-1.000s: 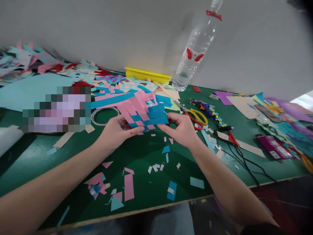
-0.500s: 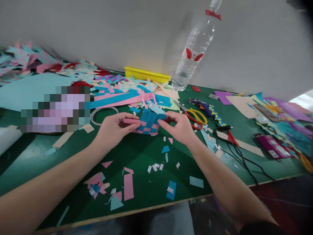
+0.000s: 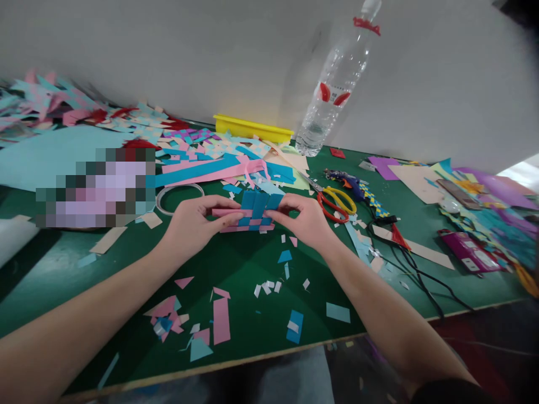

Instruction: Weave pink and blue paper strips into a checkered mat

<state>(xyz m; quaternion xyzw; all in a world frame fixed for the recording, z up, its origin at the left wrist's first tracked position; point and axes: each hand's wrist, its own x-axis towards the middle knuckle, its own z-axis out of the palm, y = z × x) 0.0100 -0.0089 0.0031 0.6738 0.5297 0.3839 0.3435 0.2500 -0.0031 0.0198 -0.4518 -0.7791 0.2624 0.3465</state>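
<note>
- One left hand (image 3: 200, 217) and one right hand (image 3: 300, 217) pinched woven pink-and-blue paper strips (image 3: 255, 210), fingers almost closed on them.
- Small paper scraps (image 3: 222, 323) lay on the green counter (image 3: 244, 258).

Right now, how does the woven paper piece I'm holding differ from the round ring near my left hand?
The woven paper piece is pink and blue; the ring is pale grey. The woven paper piece has crossing strips; the ring is a plain hoop. Your left hand and right hand hold the woven paper piece, while the ring lies unheld on the green table.
</note>
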